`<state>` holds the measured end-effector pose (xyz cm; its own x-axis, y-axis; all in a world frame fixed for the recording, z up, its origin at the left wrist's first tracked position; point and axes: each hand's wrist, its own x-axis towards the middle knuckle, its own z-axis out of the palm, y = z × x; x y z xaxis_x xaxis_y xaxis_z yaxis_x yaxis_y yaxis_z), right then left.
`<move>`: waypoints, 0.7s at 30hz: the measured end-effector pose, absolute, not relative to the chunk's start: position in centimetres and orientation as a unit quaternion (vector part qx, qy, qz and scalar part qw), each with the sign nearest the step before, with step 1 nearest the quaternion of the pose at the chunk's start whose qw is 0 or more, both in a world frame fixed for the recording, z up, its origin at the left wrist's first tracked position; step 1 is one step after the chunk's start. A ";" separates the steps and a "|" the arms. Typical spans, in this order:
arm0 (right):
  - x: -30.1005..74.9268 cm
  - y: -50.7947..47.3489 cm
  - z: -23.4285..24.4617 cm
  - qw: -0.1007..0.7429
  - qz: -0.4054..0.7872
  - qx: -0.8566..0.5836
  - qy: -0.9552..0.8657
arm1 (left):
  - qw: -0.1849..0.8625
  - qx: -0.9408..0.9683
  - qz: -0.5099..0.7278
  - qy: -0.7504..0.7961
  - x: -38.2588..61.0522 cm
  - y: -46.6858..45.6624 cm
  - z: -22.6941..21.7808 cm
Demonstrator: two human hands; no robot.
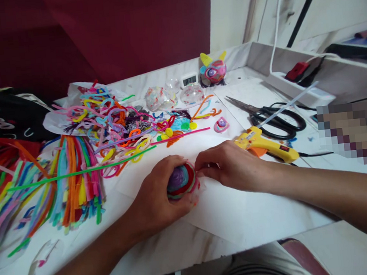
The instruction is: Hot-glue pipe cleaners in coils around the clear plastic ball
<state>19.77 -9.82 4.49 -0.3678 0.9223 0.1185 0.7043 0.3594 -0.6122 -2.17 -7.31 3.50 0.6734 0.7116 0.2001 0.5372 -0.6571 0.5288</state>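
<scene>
My left hand (163,197) is wrapped round a ball (181,181) covered with coiled pipe cleaners in purple, blue, red and green. A clear part of the ball's surface seems to show at its lower right. At the ball's right edge, my right hand (228,167) has its thumb and fingers pinched together; what they hold, if anything, is too small to make out. A yellow glue gun (267,144) with a glue stick in it lies just beyond my right hand. Behind that lie black-handled scissors (272,118). A small pink pipe-cleaner piece (221,125) lies ahead of the ball.
Bundled pipe cleaners (73,178) and a heap of bent ones (113,118) fill the left side. Clear balls (192,94), a small digital clock (189,80) and a horned pipe-cleaner figure (214,70) stand at the back. A power strip (305,89) lies at right.
</scene>
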 end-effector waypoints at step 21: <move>20.5 -10.1 4.5 0.238 0.215 -0.521 -0.791 | 0.219 0.883 0.196 0.365 -2.5 -7.6 2.9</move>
<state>20.50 -10.14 4.45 -0.3441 0.9265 0.1525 0.7215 0.3649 -0.5884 -2.46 -7.59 2.85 0.6565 0.7311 0.1857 0.5598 -0.6372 0.5298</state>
